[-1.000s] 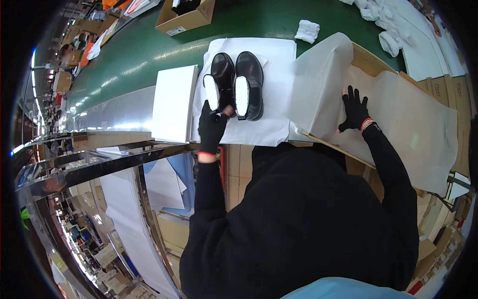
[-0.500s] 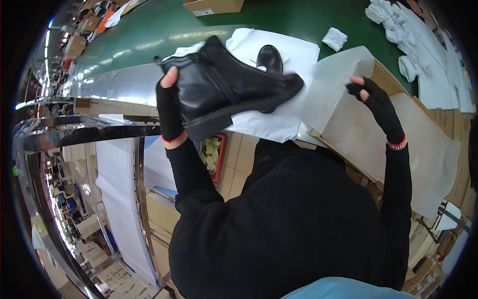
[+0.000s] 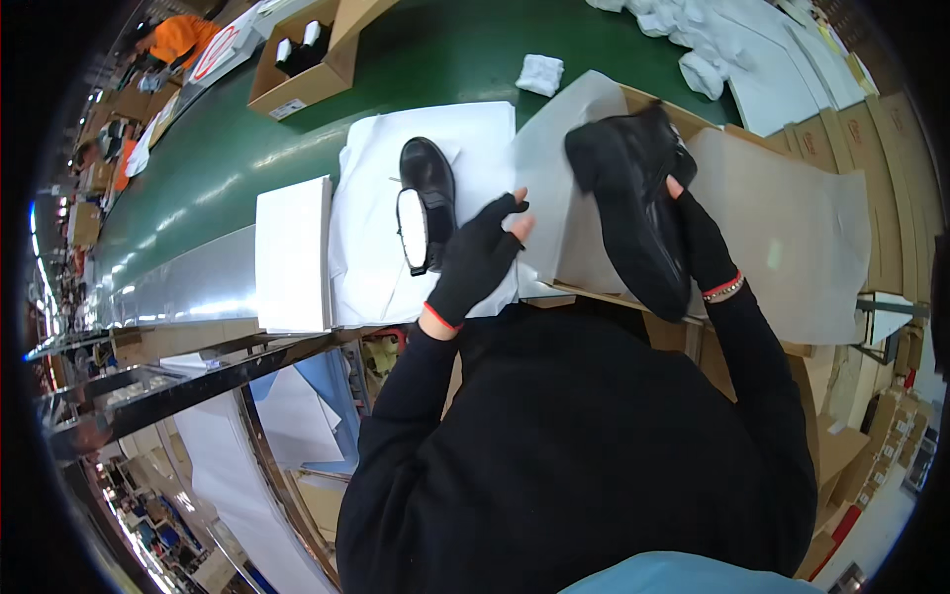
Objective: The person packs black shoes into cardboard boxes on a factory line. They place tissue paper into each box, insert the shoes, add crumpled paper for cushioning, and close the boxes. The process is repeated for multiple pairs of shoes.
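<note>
A black leather boot (image 3: 628,198) is tilted above an open cardboard box lined with pale tissue paper (image 3: 782,228). My right hand (image 3: 705,243), in a black fingerless glove, grips the boot along its right side, and the sole faces partly toward me. Gloved the same way, my left hand (image 3: 477,255) is empty with thumb and fingers apart, between the box and a second black boot (image 3: 427,173). That boot lies on white paper sheets (image 3: 485,148), toe pointing away, with something white at its opening.
Left of the sheets sits a white paper stack (image 3: 294,252). On the green table (image 3: 435,59) stand another open box (image 3: 341,74) with dark contents and a small white bundle (image 3: 540,74). Crumpled white paper (image 3: 683,30) lies at the far right, near upright brown boxes (image 3: 871,168).
The boot has passed from my left hand to my right and swung rightward over the box. My left hand has let go and moved right. The view has shifted, too.
</note>
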`<state>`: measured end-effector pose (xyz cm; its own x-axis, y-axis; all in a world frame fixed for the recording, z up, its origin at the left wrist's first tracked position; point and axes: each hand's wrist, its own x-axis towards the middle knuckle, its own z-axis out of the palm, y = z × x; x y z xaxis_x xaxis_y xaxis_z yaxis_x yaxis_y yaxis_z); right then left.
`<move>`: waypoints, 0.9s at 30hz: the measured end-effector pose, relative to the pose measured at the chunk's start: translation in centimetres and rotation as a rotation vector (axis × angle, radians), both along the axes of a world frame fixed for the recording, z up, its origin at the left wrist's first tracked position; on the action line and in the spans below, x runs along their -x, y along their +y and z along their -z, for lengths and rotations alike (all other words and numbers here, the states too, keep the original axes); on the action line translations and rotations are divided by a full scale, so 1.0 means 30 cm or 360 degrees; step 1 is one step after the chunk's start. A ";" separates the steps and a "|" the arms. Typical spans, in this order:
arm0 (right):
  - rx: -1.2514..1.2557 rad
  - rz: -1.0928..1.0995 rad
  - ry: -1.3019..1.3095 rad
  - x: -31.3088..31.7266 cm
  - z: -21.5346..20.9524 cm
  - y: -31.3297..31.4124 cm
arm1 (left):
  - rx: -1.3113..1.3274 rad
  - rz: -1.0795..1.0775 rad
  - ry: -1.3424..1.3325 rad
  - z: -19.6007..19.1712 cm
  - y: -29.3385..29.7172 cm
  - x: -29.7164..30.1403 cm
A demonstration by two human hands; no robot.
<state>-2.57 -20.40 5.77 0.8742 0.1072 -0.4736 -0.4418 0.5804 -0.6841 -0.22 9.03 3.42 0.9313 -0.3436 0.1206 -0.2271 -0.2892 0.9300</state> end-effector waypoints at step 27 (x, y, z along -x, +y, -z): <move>-0.0346 0.0247 0.0003 -0.217 0.621 -0.110 | -0.0696 0.0394 -0.0116 0.122 -0.155 0.051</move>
